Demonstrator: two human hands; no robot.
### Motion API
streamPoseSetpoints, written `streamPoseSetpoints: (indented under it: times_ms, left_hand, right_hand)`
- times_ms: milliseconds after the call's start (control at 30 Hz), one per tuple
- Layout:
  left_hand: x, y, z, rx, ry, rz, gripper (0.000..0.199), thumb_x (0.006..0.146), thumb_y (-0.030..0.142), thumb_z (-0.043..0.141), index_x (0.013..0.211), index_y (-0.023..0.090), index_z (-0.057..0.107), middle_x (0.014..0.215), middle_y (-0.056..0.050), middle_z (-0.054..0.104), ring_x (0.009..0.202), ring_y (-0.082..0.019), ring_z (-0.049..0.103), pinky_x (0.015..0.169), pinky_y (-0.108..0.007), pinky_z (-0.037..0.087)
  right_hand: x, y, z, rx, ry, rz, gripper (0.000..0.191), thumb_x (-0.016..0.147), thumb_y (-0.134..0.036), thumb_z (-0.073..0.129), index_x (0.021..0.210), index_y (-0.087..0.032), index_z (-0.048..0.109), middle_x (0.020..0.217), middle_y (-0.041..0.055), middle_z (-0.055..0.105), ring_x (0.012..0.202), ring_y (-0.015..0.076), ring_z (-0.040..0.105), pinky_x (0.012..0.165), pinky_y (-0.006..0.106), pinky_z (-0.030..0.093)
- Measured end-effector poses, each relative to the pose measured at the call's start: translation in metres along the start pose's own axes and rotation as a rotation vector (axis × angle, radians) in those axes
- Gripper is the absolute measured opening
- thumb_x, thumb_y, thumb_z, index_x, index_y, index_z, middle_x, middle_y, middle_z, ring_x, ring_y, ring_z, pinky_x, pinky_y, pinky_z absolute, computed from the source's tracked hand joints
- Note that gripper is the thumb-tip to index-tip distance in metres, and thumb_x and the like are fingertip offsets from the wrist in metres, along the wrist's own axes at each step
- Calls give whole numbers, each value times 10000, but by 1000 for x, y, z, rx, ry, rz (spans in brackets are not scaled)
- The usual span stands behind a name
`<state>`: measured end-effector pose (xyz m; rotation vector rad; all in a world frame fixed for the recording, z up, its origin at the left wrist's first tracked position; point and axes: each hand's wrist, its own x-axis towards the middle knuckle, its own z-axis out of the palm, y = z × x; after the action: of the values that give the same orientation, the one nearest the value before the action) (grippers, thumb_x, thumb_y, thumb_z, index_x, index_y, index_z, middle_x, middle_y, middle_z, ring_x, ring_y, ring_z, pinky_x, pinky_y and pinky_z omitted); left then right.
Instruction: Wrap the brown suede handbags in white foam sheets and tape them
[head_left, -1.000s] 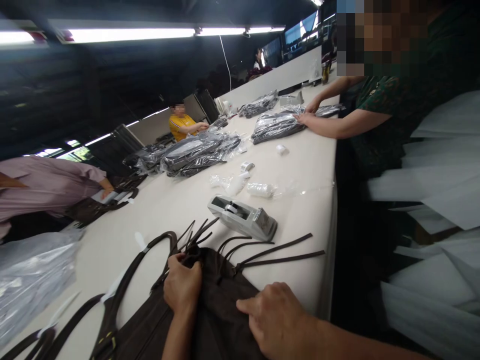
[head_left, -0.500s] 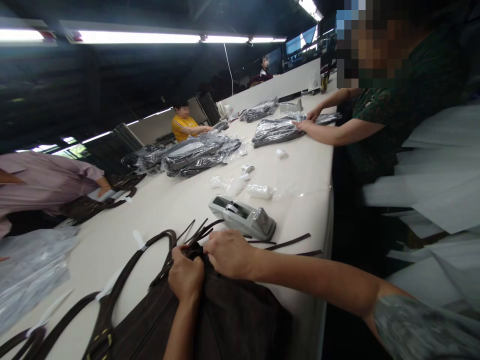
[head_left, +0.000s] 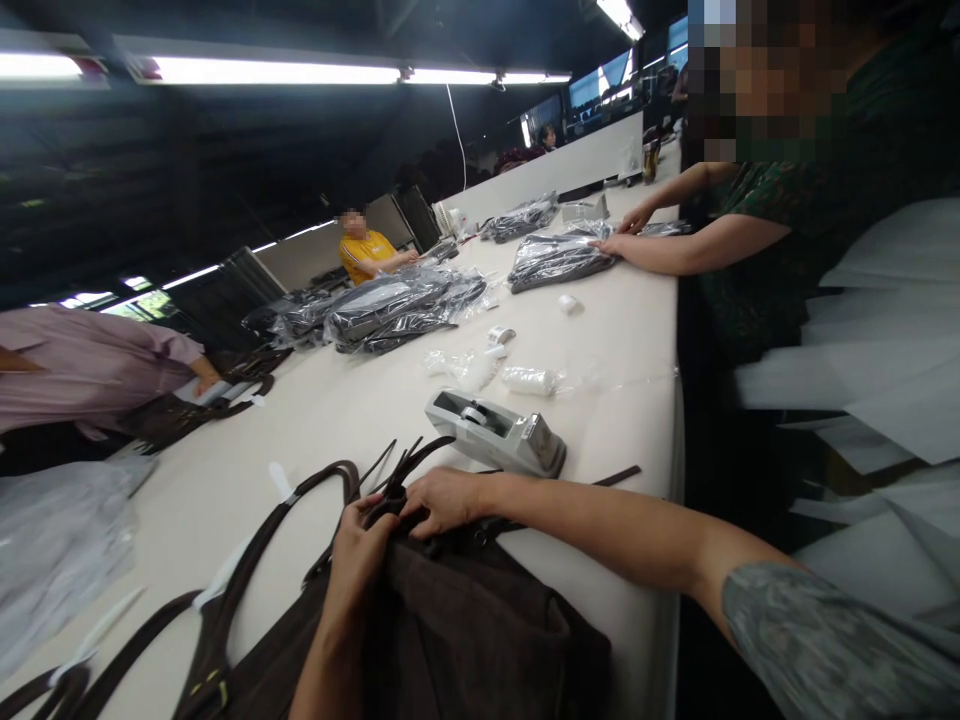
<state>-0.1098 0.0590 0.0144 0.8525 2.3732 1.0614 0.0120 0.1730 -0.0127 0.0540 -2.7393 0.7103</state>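
A dark brown bag (head_left: pixel 480 620) lies in front of me at the table's near end. My left hand (head_left: pixel 364 535) is closed on its gathered upper edge, thumb on top. Right beside it, my right hand (head_left: pixel 442 505) pinches the same dark edge, its fingers bent inward. Thin dark straps (head_left: pixel 409 460) stick out beyond both hands. To the left, a dark bag handle (head_left: pixel 259 540) arches up with white wrapping on it. Just past my right hand stands a grey tape dispenser (head_left: pixel 495 430). What lies inside my fingers is partly hidden.
Plastic-wrapped dark bags (head_left: pixel 405 305) lie farther up the white table (head_left: pixel 360 400). A clear plastic roll (head_left: pixel 529 380) lies past the dispenser. Co-workers stand at the right (head_left: pixel 772 240), the left (head_left: pixel 90 370) and the far side (head_left: pixel 367 250). White sheets (head_left: pixel 892 340) are stacked at right.
My right hand has turned and come lower, closer to my left hand at the bag's edge. The bag's right side has spread outward, covering some loose straps.
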Motion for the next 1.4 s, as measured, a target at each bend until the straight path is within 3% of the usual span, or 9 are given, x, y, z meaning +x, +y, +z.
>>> streamPoseSetpoints:
  times_ms: [200,400,500,600,700,767,867,1100,1400]
  left_hand:
    - [1,0,-1,-66,-28,-25,463,585,327,614,1029,202,567,841,-45,677,754,-201,621,696,-300,481]
    - [-1,1,-2,-53,-31,-14,442,604,340,608,1019,192,579,829,-48,683,773,-217,634,686,-308,496]
    - [0,0,-3,-18,-28,8,444,655,403,580,1043,187,578,871,-64,680,845,-245,644,734,-340,512]
    - [-3,3,2,35,-1,39,515,748,543,484,1100,174,549,1036,-111,658,1006,-270,622,844,-376,503]
    - [-13,10,16,140,41,76,620,788,592,442,1199,129,468,1173,-194,601,1114,-316,580,935,-433,461]
    - [-22,15,28,244,75,88,650,794,583,464,1245,117,419,1198,-247,577,1121,-389,566,941,-524,430]
    - [-33,20,38,356,109,109,574,799,512,509,1246,165,410,1227,-247,566,1097,-440,565,893,-562,427]
    - [-36,20,30,384,245,93,383,762,227,527,1140,214,470,1022,-140,650,962,-334,624,823,-398,459]
    - [-34,24,31,296,202,134,460,762,353,587,1184,176,541,1103,-130,660,1058,-296,605,932,-378,452]
  right_hand:
    - [2,3,-8,33,-20,-12,188,858,-201,617,983,-123,733,882,30,688,818,131,602,739,197,408]
    - [4,-12,-1,-135,-17,102,207,834,-251,582,876,-114,731,906,98,702,830,207,622,699,275,430]
    - [9,-12,6,62,105,296,124,785,-202,624,758,-115,708,857,101,708,846,216,633,730,281,434]
    - [11,-4,11,305,251,523,89,784,-205,657,802,-125,691,742,56,694,769,173,640,692,242,433]
    - [11,4,12,374,335,674,138,787,-229,662,855,-108,667,704,51,678,710,163,633,625,230,428]
    - [9,6,10,431,361,736,43,746,-156,658,757,-115,651,716,57,677,753,175,637,633,228,433]
    - [3,6,6,593,313,783,139,739,-53,570,629,-128,608,639,33,648,691,154,641,605,210,453]
    - [-14,-13,3,977,236,831,244,712,44,440,667,-142,591,559,-17,584,535,100,594,545,179,494]
    - [-15,-35,6,1269,112,759,340,603,92,351,671,-133,597,530,-41,547,438,72,479,517,171,418]
